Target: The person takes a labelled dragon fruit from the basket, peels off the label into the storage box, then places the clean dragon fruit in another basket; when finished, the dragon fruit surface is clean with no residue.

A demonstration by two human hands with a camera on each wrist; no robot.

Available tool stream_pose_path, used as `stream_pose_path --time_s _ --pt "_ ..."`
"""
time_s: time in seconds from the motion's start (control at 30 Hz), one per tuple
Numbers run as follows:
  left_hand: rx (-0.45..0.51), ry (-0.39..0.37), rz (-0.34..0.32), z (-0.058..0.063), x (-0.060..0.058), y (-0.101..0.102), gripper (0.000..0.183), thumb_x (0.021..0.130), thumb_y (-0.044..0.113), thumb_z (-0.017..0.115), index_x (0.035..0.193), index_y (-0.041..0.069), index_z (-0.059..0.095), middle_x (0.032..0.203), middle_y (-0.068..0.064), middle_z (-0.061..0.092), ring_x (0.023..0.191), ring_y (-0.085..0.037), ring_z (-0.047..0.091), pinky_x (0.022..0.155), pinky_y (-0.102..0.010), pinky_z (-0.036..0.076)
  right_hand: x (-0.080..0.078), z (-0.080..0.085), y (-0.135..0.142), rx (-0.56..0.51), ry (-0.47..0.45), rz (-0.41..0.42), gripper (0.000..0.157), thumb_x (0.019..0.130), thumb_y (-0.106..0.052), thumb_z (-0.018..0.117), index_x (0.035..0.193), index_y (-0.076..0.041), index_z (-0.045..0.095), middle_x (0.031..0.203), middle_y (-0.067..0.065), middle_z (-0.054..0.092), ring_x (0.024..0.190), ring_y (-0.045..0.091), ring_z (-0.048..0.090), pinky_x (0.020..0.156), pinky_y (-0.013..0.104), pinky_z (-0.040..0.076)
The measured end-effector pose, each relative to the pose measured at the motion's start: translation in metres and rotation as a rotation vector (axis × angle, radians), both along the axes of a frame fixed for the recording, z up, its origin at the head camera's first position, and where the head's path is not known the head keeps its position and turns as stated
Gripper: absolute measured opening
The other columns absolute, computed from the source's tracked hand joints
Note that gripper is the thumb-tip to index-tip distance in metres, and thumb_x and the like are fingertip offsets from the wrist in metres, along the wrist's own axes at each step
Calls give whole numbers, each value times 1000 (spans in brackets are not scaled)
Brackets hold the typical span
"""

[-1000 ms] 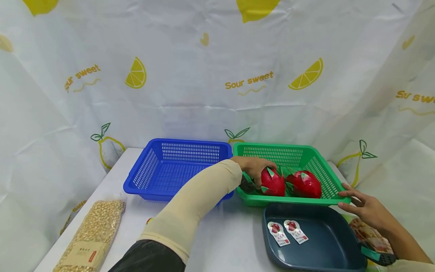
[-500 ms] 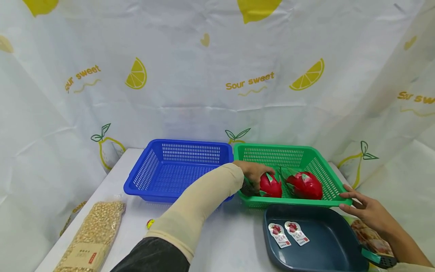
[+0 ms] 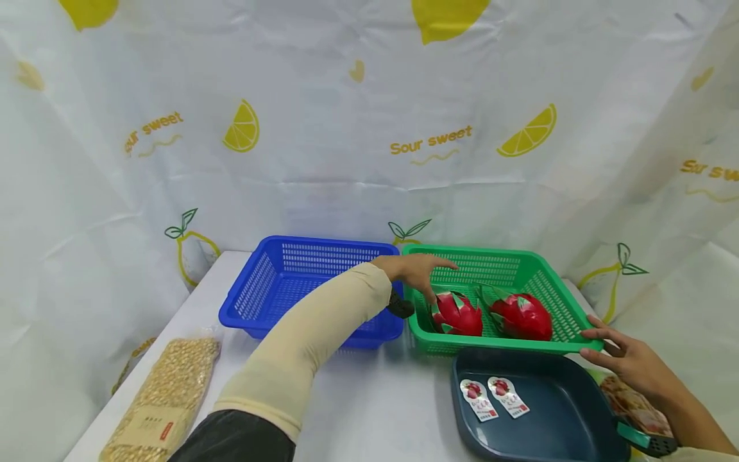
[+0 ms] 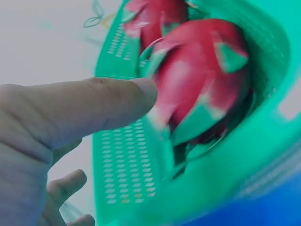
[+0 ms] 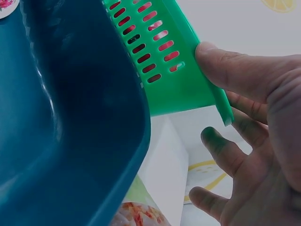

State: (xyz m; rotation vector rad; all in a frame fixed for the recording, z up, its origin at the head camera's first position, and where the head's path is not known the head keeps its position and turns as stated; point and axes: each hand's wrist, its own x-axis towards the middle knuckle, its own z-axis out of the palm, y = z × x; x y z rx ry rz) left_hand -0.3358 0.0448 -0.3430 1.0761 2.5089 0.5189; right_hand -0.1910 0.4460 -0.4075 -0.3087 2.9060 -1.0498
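Observation:
Two red dragon fruits with green scales lie in the green basket, the left dragon fruit beside the right dragon fruit. My left hand hovers just above and left of the left fruit, fingers spread and holding nothing. In the left wrist view its thumb points at that fruit, its tip overlapping the edge. My right hand pinches the basket's front right corner; the right wrist view has the thumb on the rim and fingers behind it.
A blue basket stands left of the green one, partly behind my left sleeve. In front sits a dark blue tray with two dragon-fruit labels. A bag of pale kernels lies at left, a food packet at right.
My left hand has let go of the left dragon fruit and lifted up and to the left, its fingers spreading. The right hand has stayed at the basket corner.

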Motion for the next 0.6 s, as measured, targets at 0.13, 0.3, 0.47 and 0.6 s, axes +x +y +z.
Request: stream_pose_path --time_s 0.13,0.3,0.47,0.6 --pt "44 27 6 12 2 -24 90 79 22 81 153 28 30 156 0 24 139 -24 27 101 -41 39 -1 2 2 0 -28 -12 49 99 -27 57 130 9 47 156 23 9 122 63 28 87 48 50" --pt "92 58 31 20 8 -58 90 79 24 82 152 26 31 157 1 22 141 -25 24 104 -44 35 -4 2 3 -38 -56 -8 53 99 -28 56 133 12 43 155 27 4 128 61 17 86 76 28" --pt "141 61 84 21 17 -90 92 79 25 82 153 27 28 157 2 22 141 -24 22 106 -45 32 -4 6 4 -42 -44 -1 53 100 -27 55 133 12 43 155 26 4 131 59 12 86 77 26" --pt "184 74 124 23 28 -115 92 79 28 82 153 26 28 156 2 25 141 -22 23 107 -45 30 -1 14 0 8 -6 -26 54 99 -29 56 133 11 43 154 27 5 130 59 14 84 77 28"
